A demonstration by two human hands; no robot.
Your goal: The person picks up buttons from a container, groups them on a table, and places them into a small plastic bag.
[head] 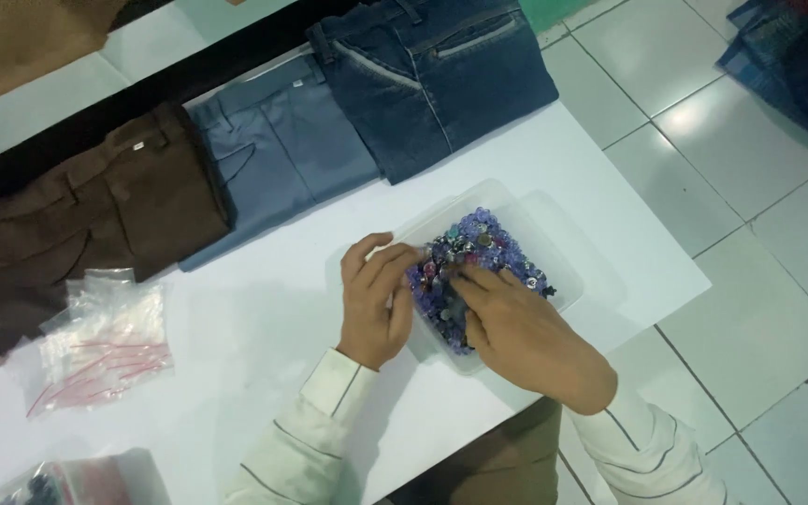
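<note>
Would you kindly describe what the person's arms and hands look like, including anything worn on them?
Both arms wear long cream-coloured sleeves crossed by thin dark lines in a wide check. The left sleeve ends in a buttoned-looking cuff at the wrist; the right sleeve reaches the wrist too. The left hand and right hand are bare: no gloves, and no rings or watch that I can make out.

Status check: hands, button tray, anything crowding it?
Left hand steadies clear tray. Right hand fingers in purple buttons. Folded trousers nearby, apart.
</note>
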